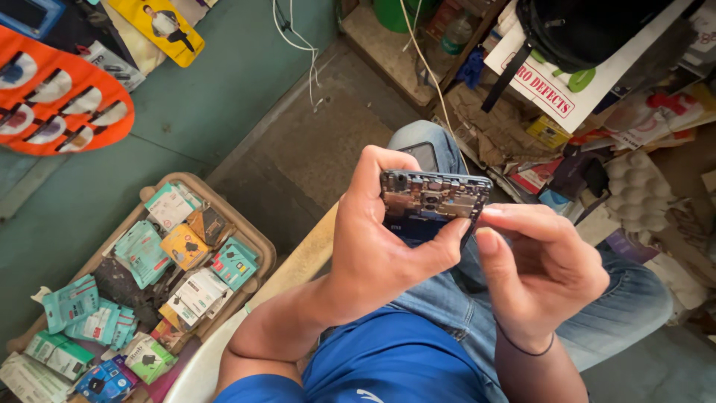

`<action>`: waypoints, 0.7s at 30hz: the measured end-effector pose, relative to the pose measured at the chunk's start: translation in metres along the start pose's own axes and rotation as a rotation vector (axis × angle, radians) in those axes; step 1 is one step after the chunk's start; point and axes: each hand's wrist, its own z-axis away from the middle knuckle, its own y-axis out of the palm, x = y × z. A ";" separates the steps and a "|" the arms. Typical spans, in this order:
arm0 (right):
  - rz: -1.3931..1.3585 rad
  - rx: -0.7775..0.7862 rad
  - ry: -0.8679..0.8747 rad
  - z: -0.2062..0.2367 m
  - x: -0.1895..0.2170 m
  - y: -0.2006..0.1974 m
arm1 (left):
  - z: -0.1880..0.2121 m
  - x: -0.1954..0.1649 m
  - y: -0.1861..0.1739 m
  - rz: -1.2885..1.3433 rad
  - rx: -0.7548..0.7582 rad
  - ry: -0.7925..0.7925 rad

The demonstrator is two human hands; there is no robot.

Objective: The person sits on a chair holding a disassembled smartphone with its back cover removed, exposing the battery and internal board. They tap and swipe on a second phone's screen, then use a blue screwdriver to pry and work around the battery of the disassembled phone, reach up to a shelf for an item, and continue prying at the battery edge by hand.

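That opened phone (431, 209) up over the lap looks light but fragile with its board bare, so I'd say edges only, like now: left hand (380, 246) fingers clamped round its sides, right hand (541, 272) fingertips pinched together at the right edge.

Two hands (373, 254) — one opened phone (432, 205).

The opened phone (431, 207) sits between the left hand (380, 250) and right hand (541, 272), above the person's lap. To the left, on the floor (298, 149), a tray (257, 239) holds small packets (142, 254). Behind the phone, egg cartons (638, 190) lie amid clutter.
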 end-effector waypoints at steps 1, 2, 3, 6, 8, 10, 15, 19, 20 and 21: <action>0.005 0.001 -0.002 0.000 0.001 0.000 | 0.001 -0.001 0.000 -0.026 -0.002 0.018; 0.005 0.000 -0.002 0.000 0.001 0.000 | 0.001 -0.002 0.000 -0.052 -0.005 0.037; 0.004 -0.001 -0.002 0.000 0.000 -0.001 | 0.002 -0.003 0.000 -0.089 -0.006 0.050; -0.017 -0.007 0.002 0.001 -0.001 -0.002 | 0.002 -0.004 0.000 -0.166 -0.019 0.054; -0.029 -0.010 0.008 0.002 -0.002 -0.003 | 0.003 -0.005 0.001 -0.185 -0.022 0.065; -0.032 -0.011 0.008 0.002 -0.003 -0.004 | 0.002 -0.005 0.001 -0.186 -0.017 0.091; -0.025 -0.018 0.012 0.001 -0.003 -0.004 | 0.002 -0.005 0.001 -0.220 -0.021 0.120; -0.027 -0.013 0.014 0.001 -0.003 -0.005 | 0.002 -0.005 0.001 -0.236 -0.019 0.134; -0.030 -0.013 0.017 0.000 -0.003 -0.005 | 0.003 -0.006 0.002 -0.242 -0.019 0.135; -0.033 -0.012 0.019 0.000 -0.003 -0.006 | 0.002 -0.006 0.001 -0.255 -0.021 0.135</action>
